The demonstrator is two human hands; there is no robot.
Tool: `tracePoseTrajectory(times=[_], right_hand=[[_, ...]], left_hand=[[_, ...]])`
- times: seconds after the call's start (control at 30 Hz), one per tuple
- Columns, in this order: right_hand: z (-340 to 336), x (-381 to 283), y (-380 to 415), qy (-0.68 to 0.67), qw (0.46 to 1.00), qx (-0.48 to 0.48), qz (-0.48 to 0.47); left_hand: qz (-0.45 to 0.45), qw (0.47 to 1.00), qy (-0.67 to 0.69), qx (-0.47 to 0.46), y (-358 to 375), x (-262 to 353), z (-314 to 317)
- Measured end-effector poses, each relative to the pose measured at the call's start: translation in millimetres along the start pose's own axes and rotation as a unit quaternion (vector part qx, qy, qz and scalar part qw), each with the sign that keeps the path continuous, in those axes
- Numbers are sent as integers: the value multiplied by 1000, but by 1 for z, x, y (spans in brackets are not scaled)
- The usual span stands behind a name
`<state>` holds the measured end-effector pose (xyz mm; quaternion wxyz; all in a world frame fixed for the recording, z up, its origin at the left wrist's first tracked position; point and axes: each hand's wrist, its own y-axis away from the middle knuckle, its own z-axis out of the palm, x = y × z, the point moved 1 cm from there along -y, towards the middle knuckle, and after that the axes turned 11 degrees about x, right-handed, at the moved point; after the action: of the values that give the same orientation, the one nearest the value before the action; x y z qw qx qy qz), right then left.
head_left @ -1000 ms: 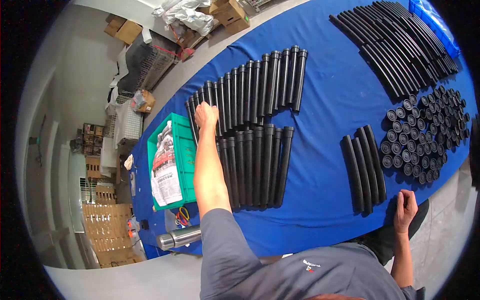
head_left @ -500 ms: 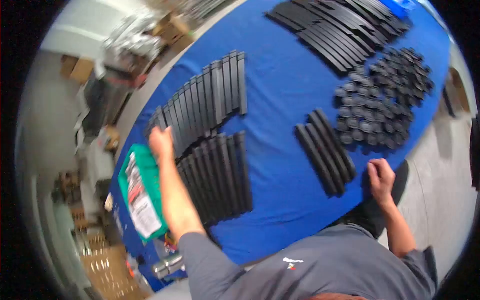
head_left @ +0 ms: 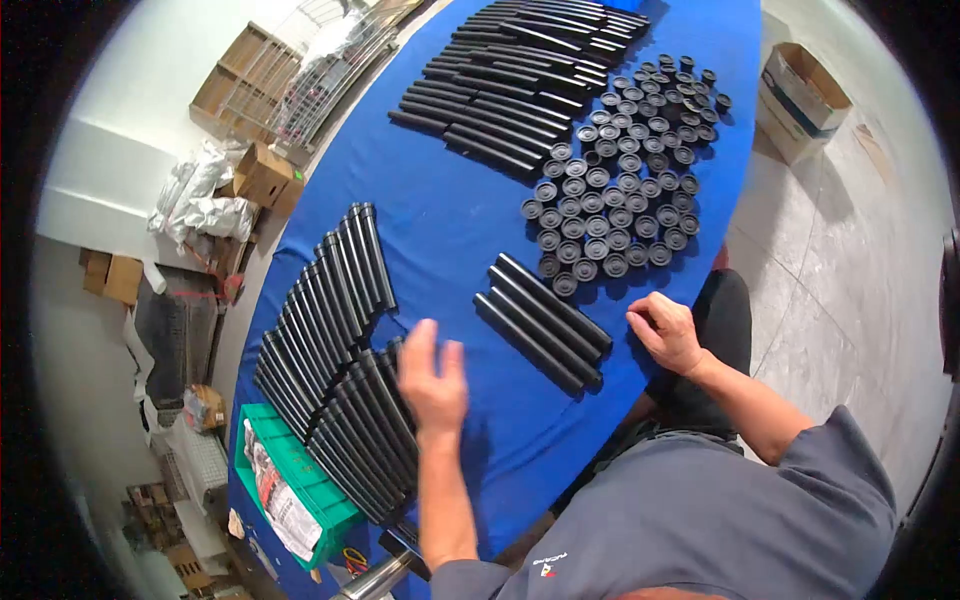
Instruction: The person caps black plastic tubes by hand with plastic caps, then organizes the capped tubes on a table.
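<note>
My left hand (head_left: 434,385) is raised over the right edge of the near row of black tubes (head_left: 362,432), its fingers apart and nothing in them. Behind that row lies a second fan of black tubes (head_left: 322,305), with collars at their far ends. My right hand (head_left: 667,332) is at the table edge with its fingers curled in, and no object shows in it. Several separate black tubes (head_left: 540,325) lie side by side between my two hands. Just beyond my right hand spreads a group of round black caps (head_left: 615,195).
Many more black tubes (head_left: 500,85) are laid out at the far end of the blue-covered table (head_left: 430,235). A green crate (head_left: 335,515) with a printed bag stands at the left edge. A cardboard box (head_left: 800,105) is on the floor at right.
My left hand has moved from the far-left end of the tube rows toward the table's middle, and its fingers are spread. My right hand stays at the table edge. The camera view has shifted.
</note>
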<state>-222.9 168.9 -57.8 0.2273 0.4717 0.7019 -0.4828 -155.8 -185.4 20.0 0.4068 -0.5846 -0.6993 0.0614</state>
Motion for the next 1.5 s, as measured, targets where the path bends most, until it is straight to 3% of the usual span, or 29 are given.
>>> tracePoseTrajectory(times=[0.07, 0.13, 0.27, 0.4, 0.47, 0.5, 0.6, 0.77, 0.87, 1.13, 1.5], right_hand=[[-2, 1, 0, -7, 1000, 3, -1], [-2, 1, 1, -19, 1000, 12, -5], [-2, -1, -1, -25, 999, 20, -28], [-9, -19, -18, 20, 988, 16, -154], [-9, -37, -41, 97, 974, -52, -197], [-4, -48, -59, 124, 966, -69, -215], [18, -46, -82, 168, 943, -135, -252], [53, -37, -93, 243, 888, -246, -304], [63, -39, -112, 275, 826, -340, -356], [79, -41, -145, 251, 777, -410, -407], [81, -41, -156, 192, 772, -434, -422]], left_hand=[[104, 993, 17, -62, 33, 27, 34], [121, 987, 50, -92, 55, 44, 55], [87, 980, -14, -180, 76, 46, 60], [-59, 994, 89, -17, 101, 22, 55], [-130, 988, 62, 51, 107, 22, 62], [-89, 993, 44, 61, 100, 30, 59], [-130, 990, 56, 27, 102, 27, 59], [-114, 991, 57, 50, 103, 24, 61], [-126, 988, 66, 52, 103, 23, 61], [-143, 985, 75, 59, 103, 24, 60], [-137, 986, 67, 60, 101, 23, 58]])
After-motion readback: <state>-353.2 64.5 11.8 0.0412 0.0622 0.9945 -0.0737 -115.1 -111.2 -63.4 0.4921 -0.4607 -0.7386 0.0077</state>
